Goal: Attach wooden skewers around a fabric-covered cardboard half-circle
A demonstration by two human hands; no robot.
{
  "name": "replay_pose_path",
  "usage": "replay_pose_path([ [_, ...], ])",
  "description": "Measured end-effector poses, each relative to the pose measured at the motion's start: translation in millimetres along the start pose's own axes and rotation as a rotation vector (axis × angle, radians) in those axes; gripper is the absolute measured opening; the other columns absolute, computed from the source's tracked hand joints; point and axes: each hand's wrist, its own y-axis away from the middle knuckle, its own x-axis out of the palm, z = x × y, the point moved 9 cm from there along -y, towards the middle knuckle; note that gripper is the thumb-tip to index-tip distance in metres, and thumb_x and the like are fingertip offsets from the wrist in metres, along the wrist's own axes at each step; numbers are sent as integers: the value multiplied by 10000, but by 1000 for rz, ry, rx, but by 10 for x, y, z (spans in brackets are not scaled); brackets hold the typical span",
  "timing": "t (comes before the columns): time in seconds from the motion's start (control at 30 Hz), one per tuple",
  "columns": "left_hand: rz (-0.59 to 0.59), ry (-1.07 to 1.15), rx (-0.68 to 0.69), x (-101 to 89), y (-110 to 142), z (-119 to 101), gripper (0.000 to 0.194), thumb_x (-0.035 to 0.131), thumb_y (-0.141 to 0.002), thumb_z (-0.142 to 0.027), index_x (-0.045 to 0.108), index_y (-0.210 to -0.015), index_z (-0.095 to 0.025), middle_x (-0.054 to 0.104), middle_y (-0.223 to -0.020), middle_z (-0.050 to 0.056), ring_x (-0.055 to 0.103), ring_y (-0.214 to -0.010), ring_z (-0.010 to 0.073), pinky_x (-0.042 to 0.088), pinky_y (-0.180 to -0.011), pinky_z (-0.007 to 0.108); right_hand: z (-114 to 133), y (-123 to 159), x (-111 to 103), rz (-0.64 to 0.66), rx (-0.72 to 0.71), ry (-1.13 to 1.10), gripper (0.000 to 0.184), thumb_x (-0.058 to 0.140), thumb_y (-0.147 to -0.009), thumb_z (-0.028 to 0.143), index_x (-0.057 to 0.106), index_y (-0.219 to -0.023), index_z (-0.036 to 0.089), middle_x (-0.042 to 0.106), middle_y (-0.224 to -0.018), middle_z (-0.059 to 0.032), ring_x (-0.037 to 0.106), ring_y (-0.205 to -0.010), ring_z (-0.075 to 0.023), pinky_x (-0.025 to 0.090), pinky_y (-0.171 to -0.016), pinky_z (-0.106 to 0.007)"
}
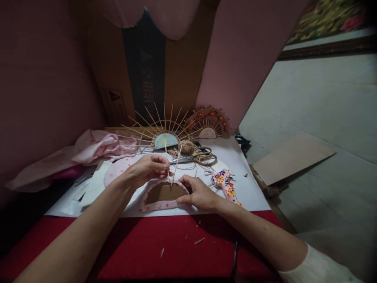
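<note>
A half-round cardboard piece point(163, 193), edged with folded pink-dotted white fabric, lies near the front of the white sheet. My right hand point(198, 192) is closed on its right end, thumb over the fabric rim. Between the thumb and fingers of my left hand point(151, 168) is a thin wooden stick point(166, 151), its lower end at the piece's curved edge. Another wooden stick point(177, 162) leans up from the same edge, its tip on the cardboard. Just behind the hands lie brass-handled scissors point(203, 157) and a ball of twine point(186, 147).
Behind stand a blue half-round with sticks fanned out point(165, 140) and a flower-trimmed brown fan point(207, 133). Dotted fabric point(107, 147) is heaped left. Flowered cloth scraps point(226, 184) lie right. Stick bits dot the red cloth point(165, 251). A cardboard box point(188, 63) rises behind.
</note>
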Motion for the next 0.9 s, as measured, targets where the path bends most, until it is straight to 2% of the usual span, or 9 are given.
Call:
replay_pose_path([
  [0.43,-15,-104,32,-4,-15,8,134,721,-623,-155,604,-686,-137,636,-580,6,628,-581,128,430,-577,232,20,-1,-15,-9,-13,27,302,731,-616,175,562,-866,185,569,-755,28,490,-682,-122,338,-575,-216],
  [0.9,-35,-122,47,7,11,-31,164,726,-624,-177,590,-709,-143,625,-577,-3,663,-639,167,427,-554,232,12,-2,-17,-10,5,42,319,732,-613,199,572,-888,198,584,-772,19,500,-693,-138,347,-591,-232],
])
